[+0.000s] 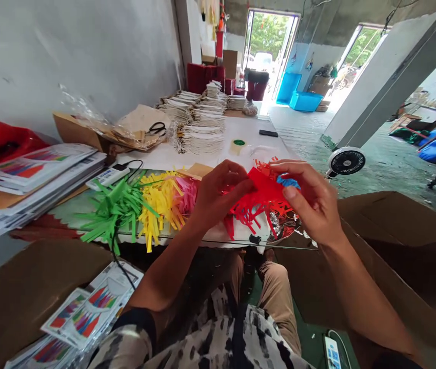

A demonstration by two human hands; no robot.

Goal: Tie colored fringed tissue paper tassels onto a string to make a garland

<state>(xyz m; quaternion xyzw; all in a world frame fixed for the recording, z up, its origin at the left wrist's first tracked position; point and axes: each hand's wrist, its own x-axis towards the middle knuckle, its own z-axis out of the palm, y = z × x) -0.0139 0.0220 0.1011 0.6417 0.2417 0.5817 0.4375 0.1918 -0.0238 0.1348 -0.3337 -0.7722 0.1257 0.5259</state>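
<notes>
wearing a patterned shirt (pixel 210 341) nearest the lens; pinching red fringed paper (pixel 266 188) in left fingers (pixel 237 169) above the worktop (pixel 246 128); curving right fingers (pixel 297 167) at its other side, cannot tell whether clamped; with green fringe (pixel 116 205) further left.

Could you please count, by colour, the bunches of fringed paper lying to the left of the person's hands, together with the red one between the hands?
Green fringed paper bunch: 1
Yellow fringed paper bunch: 1
Pink fringed paper bunch: 1
Red fringed paper bunch, between the left hand and right hand: 1
Total: 4
</notes>
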